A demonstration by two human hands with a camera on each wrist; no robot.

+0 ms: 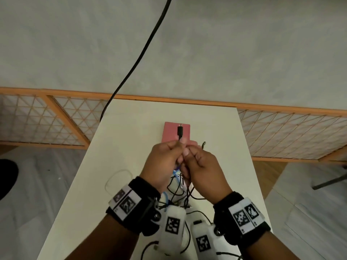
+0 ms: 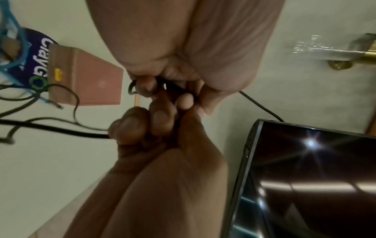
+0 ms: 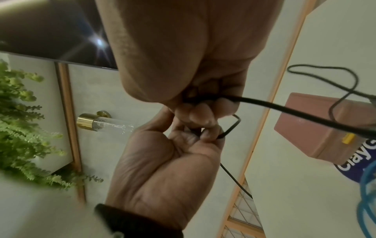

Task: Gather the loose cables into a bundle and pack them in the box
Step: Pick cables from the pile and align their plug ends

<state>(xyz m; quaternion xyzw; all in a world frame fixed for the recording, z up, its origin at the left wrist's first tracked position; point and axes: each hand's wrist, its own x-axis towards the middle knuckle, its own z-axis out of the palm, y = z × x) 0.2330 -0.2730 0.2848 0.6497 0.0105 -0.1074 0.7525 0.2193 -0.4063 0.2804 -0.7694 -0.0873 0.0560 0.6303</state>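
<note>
Over the middle of the white table [image 1: 131, 147], my left hand [image 1: 163, 162] and right hand [image 1: 202, 166] meet with fingers curled round thin black cables [image 1: 180, 190]. A black plug [image 1: 179, 131] sticks up from between the thumbs. More black cable loops and a blue cable [image 1: 175, 174] hang tangled under the hands. The pink box [image 1: 169, 133] sits just beyond them, lid down as far as I can tell. In the left wrist view, my left hand [image 2: 162, 90] and right hand [image 2: 146, 122] pinch black cable [image 2: 61, 128] beside the box [image 2: 95, 83]. In the right wrist view, my right hand [image 3: 199, 116] grips a thick black cable [image 3: 284, 109].
A purple printed packet [image 2: 36, 53] lies next to the box, with the blue cable [image 2: 18, 48] over it. A clear loop [image 1: 118, 180] lies at the table's left. A thick black cord [image 1: 146, 47] hangs from above to the table's far left corner. Lattice screens [image 1: 291, 134] flank the table.
</note>
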